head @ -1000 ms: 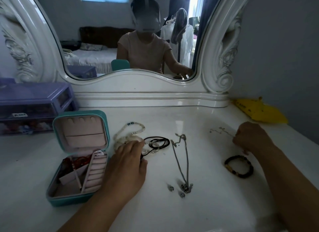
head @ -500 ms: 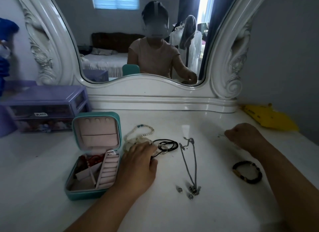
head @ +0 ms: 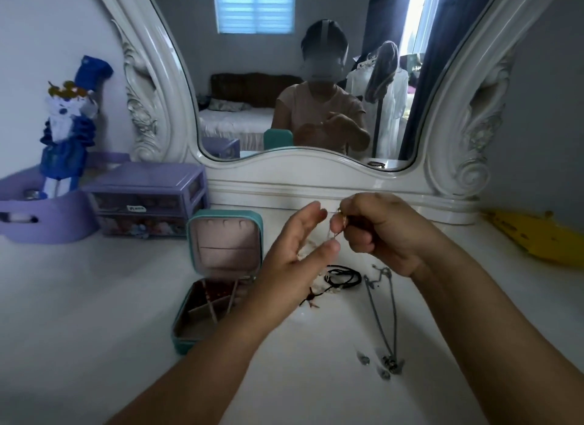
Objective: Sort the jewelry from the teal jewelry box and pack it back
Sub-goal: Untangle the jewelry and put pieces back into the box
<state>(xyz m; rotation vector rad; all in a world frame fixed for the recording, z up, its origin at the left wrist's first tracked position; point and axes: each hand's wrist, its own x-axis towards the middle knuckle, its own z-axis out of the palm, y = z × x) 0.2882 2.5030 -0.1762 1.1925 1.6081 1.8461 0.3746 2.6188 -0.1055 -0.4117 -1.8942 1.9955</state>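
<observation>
Jewelry lies spread on the desk (head: pixel 94 298) beside the open teal jewelry box (head: pixel 221 282) for sorting. Raised above it, the right hand (head: pixel 379 231) pinches a fine chain (head: pixel 335 227), while the left hand (head: pixel 297 260), fingers loose, steadies its lower end, likely to inspect or untangle it.

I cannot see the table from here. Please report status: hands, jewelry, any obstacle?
Right hand pinches thin chain; left hand open beside it. Teal jewelry box open, silver necklace and black cord on table. Nothing in the way.
</observation>
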